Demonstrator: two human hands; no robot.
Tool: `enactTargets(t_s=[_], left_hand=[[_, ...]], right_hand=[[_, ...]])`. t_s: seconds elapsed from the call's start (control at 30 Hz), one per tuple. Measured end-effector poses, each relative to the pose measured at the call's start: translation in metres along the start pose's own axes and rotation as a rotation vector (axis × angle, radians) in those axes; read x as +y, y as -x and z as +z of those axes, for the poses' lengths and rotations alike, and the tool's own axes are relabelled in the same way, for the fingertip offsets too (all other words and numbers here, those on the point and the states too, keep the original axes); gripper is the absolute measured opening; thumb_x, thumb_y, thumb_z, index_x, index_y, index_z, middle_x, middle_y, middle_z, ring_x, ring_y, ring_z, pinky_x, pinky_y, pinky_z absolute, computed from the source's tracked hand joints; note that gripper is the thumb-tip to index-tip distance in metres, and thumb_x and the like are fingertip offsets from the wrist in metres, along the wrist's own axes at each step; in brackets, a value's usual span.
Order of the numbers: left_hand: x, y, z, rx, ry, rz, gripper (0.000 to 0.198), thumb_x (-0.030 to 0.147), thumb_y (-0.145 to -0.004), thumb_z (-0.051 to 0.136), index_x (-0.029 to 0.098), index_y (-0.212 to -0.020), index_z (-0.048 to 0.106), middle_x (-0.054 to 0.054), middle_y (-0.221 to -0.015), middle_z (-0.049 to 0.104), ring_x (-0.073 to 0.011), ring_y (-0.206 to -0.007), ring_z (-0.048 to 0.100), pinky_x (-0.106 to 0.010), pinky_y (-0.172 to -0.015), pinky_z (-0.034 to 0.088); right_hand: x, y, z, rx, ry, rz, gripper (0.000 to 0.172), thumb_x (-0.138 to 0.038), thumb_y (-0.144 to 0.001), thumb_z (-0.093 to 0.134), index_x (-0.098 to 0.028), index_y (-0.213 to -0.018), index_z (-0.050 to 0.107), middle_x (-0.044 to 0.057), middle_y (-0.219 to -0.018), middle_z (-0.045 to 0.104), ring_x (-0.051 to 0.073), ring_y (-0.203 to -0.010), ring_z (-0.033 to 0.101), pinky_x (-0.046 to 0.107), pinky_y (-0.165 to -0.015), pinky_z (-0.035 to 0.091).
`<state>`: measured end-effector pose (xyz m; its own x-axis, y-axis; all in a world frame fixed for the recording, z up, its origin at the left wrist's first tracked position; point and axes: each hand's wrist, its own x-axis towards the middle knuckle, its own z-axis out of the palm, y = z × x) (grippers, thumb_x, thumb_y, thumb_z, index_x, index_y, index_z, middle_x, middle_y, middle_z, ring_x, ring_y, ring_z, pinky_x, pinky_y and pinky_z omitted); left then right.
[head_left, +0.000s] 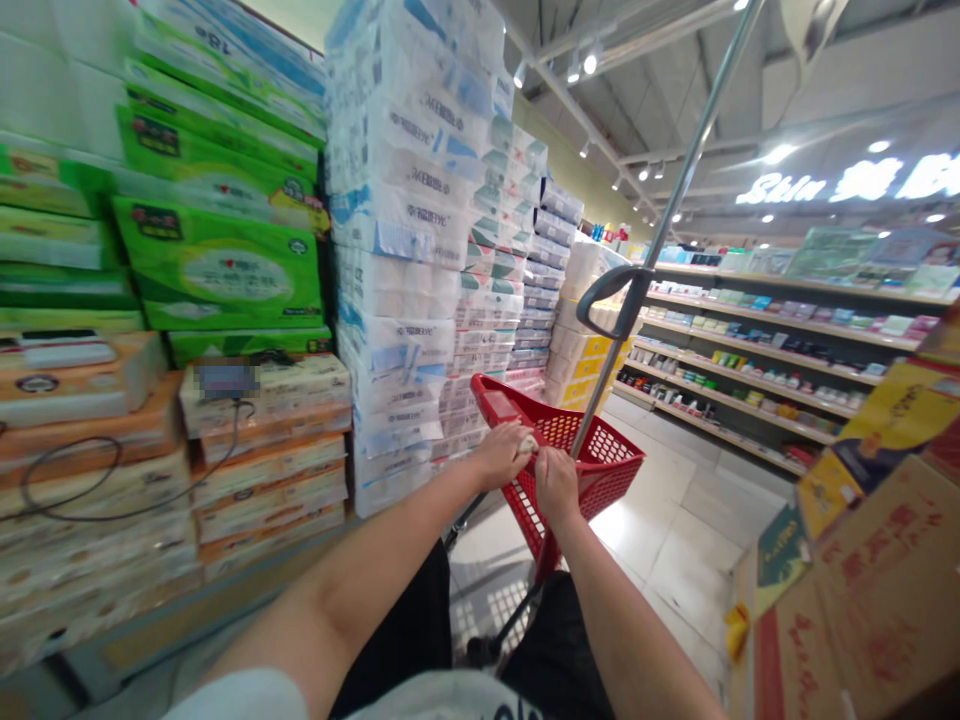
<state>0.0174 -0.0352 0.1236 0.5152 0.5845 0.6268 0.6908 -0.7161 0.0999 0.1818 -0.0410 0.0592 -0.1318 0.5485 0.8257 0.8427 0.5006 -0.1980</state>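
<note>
A red plastic shopping cart (616, 452) with a perforated basket stands in front of me. My left hand (504, 456) is closed around its handle bar, with a small whitish thing by the fingers that I cannot make out. Close beside it, my right hand (557, 484) is also wrapped round the bar. A long metal pole (684, 190) leans up to the right out of the basket. It carries a dark grey loop handle (592, 300), and neither hand appears to touch it. The pole's lower end is hidden.
Tall stacks of white tissue packs (409, 200) rise close on the left, beside green tissue packs (240, 270) and orange ones (270, 450). A black cable (120, 470) lies across these. Cardboard boxes (885, 570) crowd the right. Product shelves (750, 365) stand beyond the tiled floor (675, 520).
</note>
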Motion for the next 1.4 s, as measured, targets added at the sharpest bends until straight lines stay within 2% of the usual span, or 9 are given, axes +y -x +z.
enactTargets(t_s=[0.13,0.27,0.43,0.7,0.93,1.1,1.17,1.33,1.4], left_hand=[[0.006,-0.009,-0.001,-0.196,-0.012,0.055,0.031,0.032,-0.096,0.036,0.018,-0.094,0.063,-0.006,-0.096,0.069,-0.0196,-0.095,0.063,-0.033,-0.090,0.046],[0.015,-0.026,-0.001,-0.275,-0.182,-0.060,0.035,0.032,-0.093,0.040,0.016,-0.077,0.066,-0.009,-0.079,0.070,-0.0222,-0.076,0.064,-0.034,-0.073,0.047],[0.024,-0.021,0.018,-0.119,-0.195,0.066,0.031,0.025,-0.092,0.041,0.016,-0.074,0.065,-0.008,-0.082,0.069,-0.0212,-0.080,0.061,-0.038,-0.081,0.045],[0.024,0.010,0.036,0.197,-0.114,-0.011,0.029,0.022,-0.094,0.036,0.016,-0.090,0.063,-0.007,-0.095,0.066,-0.0198,-0.098,0.058,-0.039,-0.097,0.040],[0.017,-0.028,0.026,-0.242,-0.259,0.111,0.027,0.025,-0.087,0.049,0.016,-0.068,0.066,-0.006,-0.074,0.069,-0.0182,-0.068,0.062,-0.036,-0.075,0.047],[0.027,0.001,0.036,0.136,-0.216,0.034,0.032,0.023,-0.092,0.038,0.015,-0.076,0.065,-0.009,-0.081,0.068,-0.0205,-0.083,0.061,-0.039,-0.084,0.045],[0.031,0.004,0.038,0.185,-0.201,-0.016,0.032,0.022,-0.092,0.037,0.015,-0.079,0.065,-0.009,-0.083,0.067,-0.0208,-0.086,0.061,-0.039,-0.086,0.044],[0.030,-0.028,0.027,-0.250,-0.262,0.045,0.028,0.030,-0.088,0.048,0.016,-0.070,0.066,-0.007,-0.074,0.069,-0.0204,-0.071,0.063,-0.037,-0.077,0.046],[0.029,-0.030,0.026,-0.291,-0.278,0.069,0.027,0.030,-0.087,0.051,0.016,-0.070,0.066,-0.008,-0.073,0.069,-0.0202,-0.069,0.063,-0.037,-0.075,0.046]], right_hand=[[0.002,0.003,-0.002,0.008,0.004,-0.001,0.037,-0.028,-0.099,0.026,-0.020,-0.074,0.052,0.003,-0.074,0.059,0.018,-0.074,0.053,0.031,-0.074,0.036],[0.003,0.006,-0.003,0.032,-0.009,-0.006,0.036,-0.027,-0.099,0.026,-0.021,-0.073,0.051,0.004,-0.074,0.059,0.019,-0.074,0.053,0.032,-0.074,0.037],[0.003,0.007,-0.004,0.050,-0.030,-0.002,0.034,-0.027,-0.097,0.028,-0.021,-0.071,0.049,0.004,-0.073,0.058,0.019,-0.073,0.052,0.032,-0.073,0.037],[0.001,0.006,-0.005,0.044,-0.010,0.011,0.035,-0.027,-0.098,0.027,-0.021,-0.070,0.048,0.003,-0.071,0.057,0.019,-0.072,0.051,0.032,-0.072,0.035],[0.003,0.008,-0.002,0.074,0.013,-0.005,0.034,-0.025,-0.097,0.026,-0.021,-0.072,0.050,0.005,-0.072,0.058,0.020,-0.074,0.051,0.032,-0.073,0.036],[0.002,0.009,-0.004,0.080,0.012,-0.004,0.036,-0.026,-0.098,0.027,-0.022,-0.069,0.049,0.003,-0.069,0.056,0.020,-0.071,0.050,0.032,-0.072,0.035],[0.003,0.010,-0.005,0.093,0.013,-0.006,0.037,-0.026,-0.098,0.027,-0.022,-0.069,0.049,0.003,-0.069,0.056,0.020,-0.070,0.050,0.032,-0.071,0.035],[0.006,0.010,-0.004,0.111,0.014,-0.021,0.035,-0.024,-0.097,0.025,-0.020,-0.076,0.054,0.005,-0.072,0.058,0.021,-0.074,0.052,0.034,-0.074,0.038],[0.007,0.010,-0.004,0.111,0.009,-0.015,0.034,-0.024,-0.097,0.025,-0.019,-0.079,0.054,0.006,-0.074,0.059,0.021,-0.075,0.052,0.034,-0.075,0.038]])
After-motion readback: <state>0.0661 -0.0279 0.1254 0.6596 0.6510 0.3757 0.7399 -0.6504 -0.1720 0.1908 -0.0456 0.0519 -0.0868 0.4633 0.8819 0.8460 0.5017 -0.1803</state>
